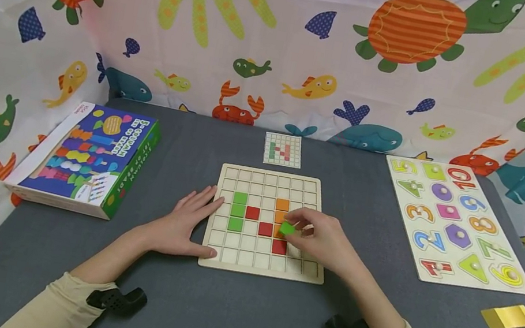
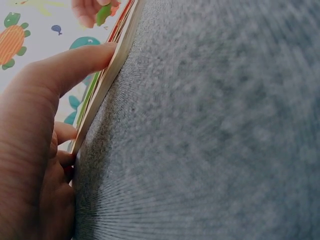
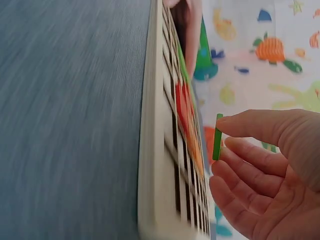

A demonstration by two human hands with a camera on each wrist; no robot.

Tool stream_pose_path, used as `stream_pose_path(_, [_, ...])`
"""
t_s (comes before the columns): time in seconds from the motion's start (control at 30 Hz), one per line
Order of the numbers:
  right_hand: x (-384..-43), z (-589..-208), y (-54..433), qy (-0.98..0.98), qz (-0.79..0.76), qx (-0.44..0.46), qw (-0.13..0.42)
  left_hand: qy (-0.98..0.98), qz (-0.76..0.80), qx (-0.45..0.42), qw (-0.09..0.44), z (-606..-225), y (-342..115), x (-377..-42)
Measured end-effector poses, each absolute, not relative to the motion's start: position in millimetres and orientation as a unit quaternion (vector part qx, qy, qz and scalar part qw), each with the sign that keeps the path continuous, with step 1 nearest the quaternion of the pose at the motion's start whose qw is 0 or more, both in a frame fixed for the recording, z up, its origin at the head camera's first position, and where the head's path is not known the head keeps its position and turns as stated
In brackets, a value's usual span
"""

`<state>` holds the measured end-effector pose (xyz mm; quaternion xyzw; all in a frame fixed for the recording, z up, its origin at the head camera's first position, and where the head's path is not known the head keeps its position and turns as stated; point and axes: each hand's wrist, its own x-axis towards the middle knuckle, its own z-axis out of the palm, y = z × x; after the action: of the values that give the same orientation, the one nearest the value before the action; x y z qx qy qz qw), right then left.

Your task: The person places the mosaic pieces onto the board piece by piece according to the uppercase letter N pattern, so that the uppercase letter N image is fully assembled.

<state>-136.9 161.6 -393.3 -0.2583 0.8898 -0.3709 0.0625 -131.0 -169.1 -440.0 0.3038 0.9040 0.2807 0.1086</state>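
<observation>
A wooden grid board [image 1: 260, 272] lies on the grey table in the head view. My left hand [image 1: 179, 228] rests along its left edge, fingers spread and thumb at the near corner. Above the board's right half, my right hand [image 1: 320, 240] pinches a green square tile [image 3: 218, 137] between thumb and fingers; the right wrist view shows it raised off the grid. Set in the grid are a column of green tiles [image 1: 235, 224], red tiles [image 1: 265, 229] along a diagonal, and a column of orange tiles [image 1: 282, 205], partly hidden by the right hand.
Behind the board lies a small patterned card [image 1: 281, 161] with coloured squares. A toy box [image 1: 84, 156] sits at the left, a number-and-shape puzzle [image 1: 457, 225] at the right. Nearer on the right is a gold block [image 1: 508, 317]. A printed cloth [image 1: 282, 109] hangs behind the table.
</observation>
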Motion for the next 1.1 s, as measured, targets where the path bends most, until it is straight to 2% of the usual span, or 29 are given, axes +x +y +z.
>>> stream_pose_path(0.53, [-127,-401,87,0.864,-0.327,-0.377,0.073,0.903,0.283,0.306,0.105,-441,-166,-131])
stream_pose_path(1.1, [-128,-405,87,0.864,-0.348,-0.353,0.090,0.902,0.283,0.308,0.105,-442,-165,-132])
